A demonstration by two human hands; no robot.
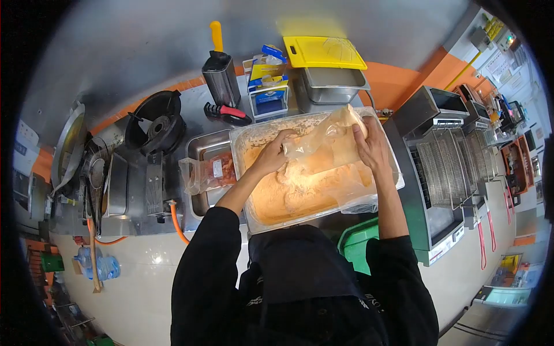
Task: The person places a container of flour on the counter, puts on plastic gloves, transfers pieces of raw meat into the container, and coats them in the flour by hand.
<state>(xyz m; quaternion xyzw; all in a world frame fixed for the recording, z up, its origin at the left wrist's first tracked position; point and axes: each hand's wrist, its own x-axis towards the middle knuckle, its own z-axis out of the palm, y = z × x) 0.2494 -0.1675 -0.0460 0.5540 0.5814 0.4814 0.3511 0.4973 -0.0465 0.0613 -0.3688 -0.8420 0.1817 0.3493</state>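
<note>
A clear plastic bag hangs over a large rectangular tub of pale orange powder. My left hand is closed on the bag's left edge. Higher up on the right side, my right hand grips the same bag between thumb and fingers. The bag has orange-tinted contents or residue; which of these I cannot tell. Under it, a paler mound of powder lies in the tub. More crumpled clear plastic rests at the tub's right front.
Left of the tub, a steel pan holds a bag of red meat. Behind stand a knife holder, boxes, a yellow cutting board and steel containers. Fryer baskets are at right, a green bin below.
</note>
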